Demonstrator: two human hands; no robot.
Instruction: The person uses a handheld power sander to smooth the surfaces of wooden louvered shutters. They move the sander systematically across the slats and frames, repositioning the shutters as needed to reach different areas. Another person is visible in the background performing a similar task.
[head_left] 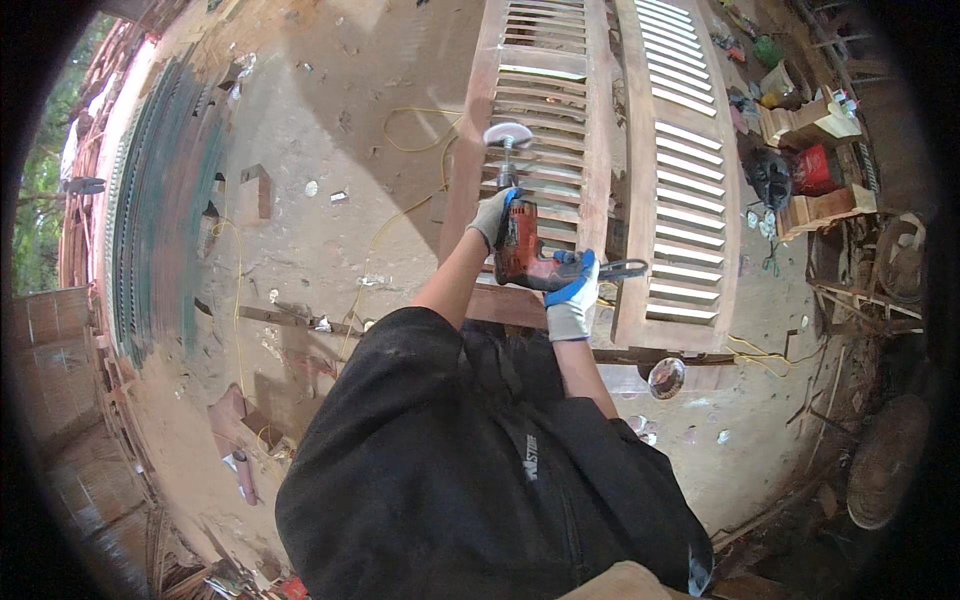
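Observation:
A red power drill (517, 238) with a black chuck is held across my front, over a louvered wooden shutter (597, 120). At its far end sits a pale round sanding disc (508, 135), above the slats; whether it touches them I cannot tell. My left hand (490, 218), in a grey and blue work glove, wraps round the drill's body near the chuck. Gripping its handle at the rear is my right hand (573, 303), in a white and blue glove. A second louvered shutter (727, 200) lies alongside to the right.
Green-painted slatted panels (165, 200) lie at the left. Yellow cord (415, 148) runs across the dirt floor. A wooden block (256, 192) and a grinder-like tool (243, 475) are on the floor to the left. At the right are a red container (818, 170), a bucket (783, 85) and wooden pieces.

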